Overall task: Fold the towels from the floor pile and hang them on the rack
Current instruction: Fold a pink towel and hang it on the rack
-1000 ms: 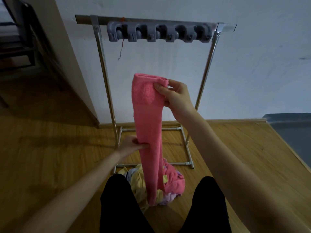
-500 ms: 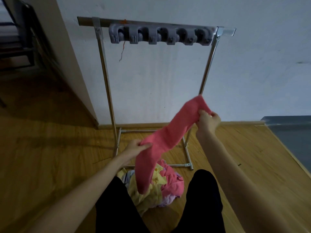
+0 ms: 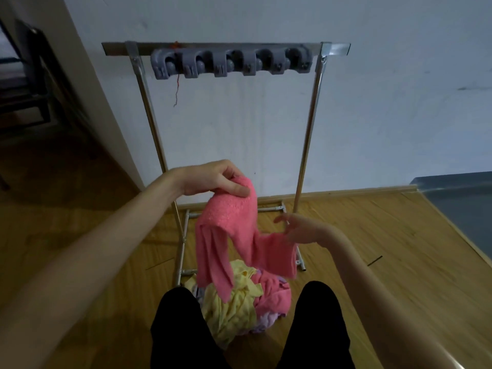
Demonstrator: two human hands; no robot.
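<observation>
Both forearms are bare, with no sleeves in view, and nothing shows on the wrists. The left hand [image 3: 213,179] and right hand [image 3: 303,230] are ungloved. Black trousers [image 3: 181,331] cover both legs.

Pale blue-white painted wall [image 3: 372,115] behind. Light wooden plank floor [image 3: 399,249], wooden skirting board [image 3: 346,192] at its base. Dark metal-framed furniture [image 3: 29,83] at far left.

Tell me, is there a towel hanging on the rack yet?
No, the rack is bare; the pink towel hangs from the left hand.
</observation>
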